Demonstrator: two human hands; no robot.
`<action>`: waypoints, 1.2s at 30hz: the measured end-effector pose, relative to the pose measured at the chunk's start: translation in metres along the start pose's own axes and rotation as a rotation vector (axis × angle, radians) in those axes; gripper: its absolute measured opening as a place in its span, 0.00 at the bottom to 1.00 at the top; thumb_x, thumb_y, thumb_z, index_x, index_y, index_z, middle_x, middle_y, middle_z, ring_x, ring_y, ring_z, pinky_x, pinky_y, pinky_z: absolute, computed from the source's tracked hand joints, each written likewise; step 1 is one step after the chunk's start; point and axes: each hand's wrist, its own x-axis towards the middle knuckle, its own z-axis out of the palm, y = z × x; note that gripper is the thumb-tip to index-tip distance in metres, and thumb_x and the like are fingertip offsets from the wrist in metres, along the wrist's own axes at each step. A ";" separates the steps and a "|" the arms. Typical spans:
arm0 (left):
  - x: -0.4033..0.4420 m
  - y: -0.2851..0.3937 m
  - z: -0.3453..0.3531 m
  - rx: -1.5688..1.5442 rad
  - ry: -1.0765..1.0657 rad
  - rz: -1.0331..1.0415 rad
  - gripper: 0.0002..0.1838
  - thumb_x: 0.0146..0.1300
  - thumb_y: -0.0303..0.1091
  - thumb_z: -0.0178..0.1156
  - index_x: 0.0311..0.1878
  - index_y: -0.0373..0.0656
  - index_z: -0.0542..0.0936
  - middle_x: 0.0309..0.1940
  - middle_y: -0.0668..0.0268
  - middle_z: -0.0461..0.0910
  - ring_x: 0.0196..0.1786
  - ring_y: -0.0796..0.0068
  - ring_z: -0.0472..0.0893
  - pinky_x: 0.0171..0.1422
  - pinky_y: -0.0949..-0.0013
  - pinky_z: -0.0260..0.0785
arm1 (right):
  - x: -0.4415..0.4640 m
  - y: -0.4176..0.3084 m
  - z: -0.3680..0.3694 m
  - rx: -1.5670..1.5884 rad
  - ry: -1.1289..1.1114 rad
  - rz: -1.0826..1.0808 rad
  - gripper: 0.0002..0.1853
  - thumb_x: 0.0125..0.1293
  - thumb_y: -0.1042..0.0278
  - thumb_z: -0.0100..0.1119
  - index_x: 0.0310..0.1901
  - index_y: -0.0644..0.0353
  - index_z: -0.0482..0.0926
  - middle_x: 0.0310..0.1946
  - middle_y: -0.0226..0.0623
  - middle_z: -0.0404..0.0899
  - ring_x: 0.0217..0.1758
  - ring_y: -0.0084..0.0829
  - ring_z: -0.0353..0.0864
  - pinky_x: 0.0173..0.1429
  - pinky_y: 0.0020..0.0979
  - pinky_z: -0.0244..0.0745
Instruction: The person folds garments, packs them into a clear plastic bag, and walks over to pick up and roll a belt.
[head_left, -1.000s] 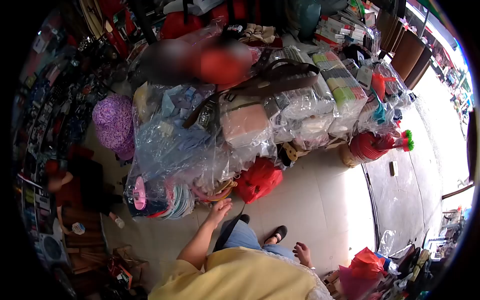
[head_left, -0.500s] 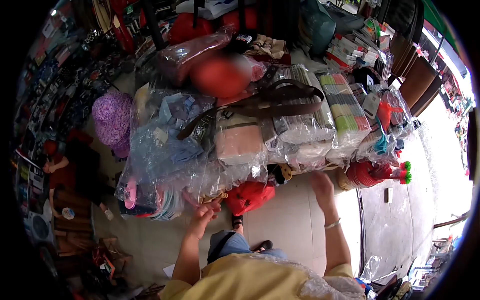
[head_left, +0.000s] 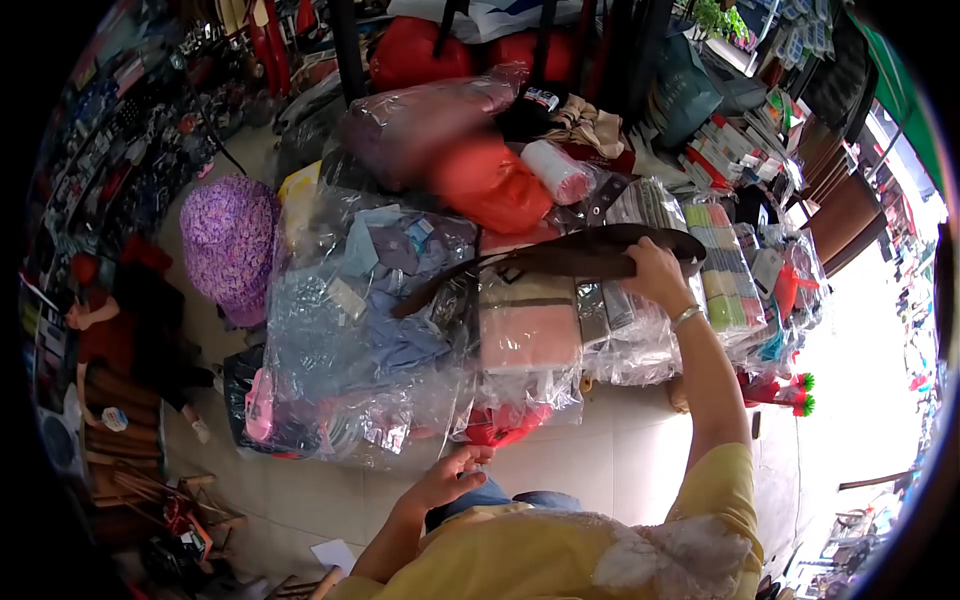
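My right hand [head_left: 660,275] has its fingers closed on the looped end of a dark brown belt [head_left: 575,250]. The belt lies across several plastic-wrapped packs on the stall, its thinner end reaching left. Below the hand are striped, folded cloths [head_left: 530,325] in clear wrapping. My left hand [head_left: 452,480] hovers in front of the stall's near edge, fingers loosely bent and apart, with nothing visible in them. Just beyond it hangs a red plastic bag [head_left: 505,425]. Bagged blue clothing [head_left: 400,320] lies to the left.
A purple knitted hat [head_left: 230,245] stands at the stall's left side. An orange-red bag [head_left: 490,185] sits at the back. Green and pink wrapped cloths [head_left: 728,270] lie on the right. At far left is a person [head_left: 140,320] beside wooden stools [head_left: 120,410].
My right hand has reached forward from the near edge and taken hold of the belt, which is now flatter. My left hand has shifted slightly right and closer to my body.
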 end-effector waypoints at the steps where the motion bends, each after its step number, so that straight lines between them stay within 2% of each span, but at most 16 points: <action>1: -0.001 0.003 -0.001 -0.008 0.018 0.017 0.24 0.63 0.36 0.59 0.60 0.41 0.67 0.57 0.65 0.70 0.61 0.72 0.67 0.67 0.65 0.56 | -0.002 -0.002 -0.010 0.046 0.056 0.009 0.22 0.39 0.58 0.66 0.39 0.58 0.78 0.41 0.41 0.78 0.45 0.41 0.78 0.55 0.42 0.67; 4: -0.002 -0.005 -0.004 -0.047 0.053 0.086 0.22 0.64 0.33 0.57 0.60 0.40 0.67 0.56 0.64 0.70 0.60 0.72 0.69 0.65 0.66 0.59 | -0.021 -0.020 -0.083 0.333 0.251 0.188 0.18 0.44 0.60 0.64 0.38 0.60 0.79 0.34 0.46 0.80 0.37 0.44 0.81 0.43 0.38 0.75; 8: 0.002 -0.005 0.013 -0.105 0.107 0.195 0.21 0.64 0.28 0.56 0.60 0.38 0.67 0.55 0.63 0.72 0.58 0.72 0.71 0.63 0.68 0.62 | -0.056 0.018 -0.159 0.714 0.717 0.139 0.22 0.53 0.64 0.65 0.47 0.71 0.75 0.37 0.39 0.80 0.36 0.27 0.78 0.41 0.27 0.73; 11: 0.003 0.002 0.044 -0.094 0.142 0.250 0.21 0.65 0.27 0.55 0.60 0.38 0.67 0.54 0.63 0.72 0.58 0.72 0.71 0.63 0.67 0.62 | -0.121 -0.008 -0.230 1.310 0.834 0.033 0.08 0.63 0.68 0.57 0.42 0.61 0.76 0.30 0.28 0.76 0.29 0.19 0.73 0.36 0.21 0.70; 15: -0.003 0.006 0.095 -0.077 0.178 0.326 0.20 0.65 0.27 0.55 0.59 0.38 0.67 0.53 0.64 0.72 0.58 0.73 0.71 0.65 0.68 0.61 | -0.194 0.017 -0.273 1.608 1.096 -0.037 0.11 0.65 0.61 0.56 0.44 0.58 0.74 0.26 0.27 0.73 0.29 0.21 0.73 0.33 0.24 0.70; 16: -0.007 0.010 0.112 -0.097 0.197 0.305 0.19 0.65 0.27 0.54 0.59 0.38 0.67 0.53 0.64 0.72 0.58 0.73 0.71 0.65 0.68 0.60 | -0.217 0.040 -0.279 1.732 0.837 -0.298 0.12 0.66 0.60 0.56 0.42 0.59 0.73 0.27 0.29 0.71 0.30 0.22 0.70 0.34 0.24 0.68; 19: -0.012 -0.002 0.161 -0.154 0.220 0.287 0.19 0.65 0.27 0.54 0.59 0.39 0.68 0.53 0.65 0.72 0.59 0.73 0.70 0.65 0.68 0.60 | -0.283 0.022 -0.300 1.968 0.879 -0.331 0.08 0.67 0.66 0.53 0.37 0.62 0.70 0.30 0.30 0.67 0.31 0.21 0.63 0.33 0.22 0.62; 20: -0.013 -0.009 0.179 -0.141 0.191 0.313 0.20 0.65 0.28 0.55 0.59 0.39 0.67 0.53 0.64 0.73 0.58 0.73 0.71 0.64 0.68 0.61 | -0.294 0.040 -0.294 2.057 0.634 -0.552 0.07 0.68 0.68 0.51 0.41 0.63 0.70 0.30 0.29 0.66 0.30 0.20 0.62 0.33 0.21 0.61; 21: -0.015 -0.016 0.195 -0.127 0.160 0.336 0.20 0.65 0.30 0.55 0.60 0.40 0.67 0.53 0.63 0.74 0.57 0.72 0.72 0.62 0.68 0.62 | -0.301 0.048 -0.282 1.967 0.645 -0.560 0.09 0.68 0.67 0.51 0.44 0.63 0.70 0.31 0.29 0.66 0.29 0.20 0.62 0.31 0.21 0.60; 25: -0.023 -0.037 0.247 -0.043 0.066 0.456 0.21 0.65 0.29 0.55 0.61 0.40 0.66 0.54 0.62 0.73 0.58 0.72 0.71 0.60 0.68 0.64 | -0.337 0.003 -0.240 1.970 0.702 -0.271 0.11 0.68 0.64 0.50 0.47 0.61 0.71 0.30 0.29 0.68 0.24 0.21 0.62 0.25 0.20 0.61; 26: -0.026 -0.039 0.257 -0.041 0.078 0.440 0.21 0.65 0.29 0.55 0.61 0.40 0.66 0.54 0.62 0.73 0.58 0.72 0.71 0.60 0.68 0.64 | -0.346 -0.031 -0.239 2.049 0.815 0.224 0.14 0.68 0.62 0.51 0.48 0.61 0.70 0.28 0.29 0.67 0.23 0.21 0.61 0.25 0.21 0.60; 27: -0.030 -0.037 0.266 0.021 0.122 0.487 0.23 0.65 0.30 0.56 0.62 0.40 0.65 0.55 0.62 0.73 0.59 0.72 0.71 0.61 0.67 0.63 | -0.353 -0.033 -0.222 2.001 0.673 0.203 0.16 0.66 0.59 0.54 0.48 0.61 0.69 0.28 0.29 0.67 0.24 0.22 0.64 0.25 0.22 0.62; 28: -0.033 -0.035 0.274 0.084 0.165 0.533 0.24 0.64 0.31 0.57 0.62 0.39 0.65 0.56 0.62 0.72 0.60 0.71 0.70 0.63 0.66 0.61 | -0.357 -0.029 -0.201 2.076 0.381 -0.046 0.16 0.64 0.57 0.56 0.45 0.60 0.69 0.28 0.31 0.68 0.26 0.22 0.68 0.27 0.23 0.65; 29: -0.035 -0.033 0.282 0.148 0.210 0.587 0.26 0.63 0.31 0.58 0.63 0.39 0.64 0.56 0.62 0.72 0.61 0.71 0.70 0.64 0.64 0.60 | -0.360 -0.030 -0.186 2.131 0.181 -0.181 0.14 0.59 0.61 0.61 0.42 0.60 0.74 0.32 0.35 0.78 0.28 0.25 0.79 0.32 0.23 0.77; 34: -0.063 -0.038 0.307 0.193 0.012 0.599 0.30 0.59 0.27 0.55 0.65 0.39 0.61 0.62 0.59 0.66 0.67 0.68 0.63 0.70 0.62 0.51 | -0.377 -0.099 -0.140 2.174 -0.220 -0.140 0.16 0.60 0.60 0.62 0.43 0.61 0.73 0.29 0.33 0.78 0.26 0.21 0.77 0.32 0.22 0.76; 36: -0.090 -0.056 0.309 -0.091 -0.101 0.292 0.26 0.65 0.32 0.49 0.66 0.38 0.61 0.61 0.61 0.67 0.66 0.70 0.63 0.69 0.64 0.52 | -0.385 -0.127 -0.128 2.179 -0.308 -0.125 0.17 0.59 0.59 0.62 0.43 0.62 0.73 0.29 0.32 0.78 0.25 0.21 0.76 0.31 0.22 0.75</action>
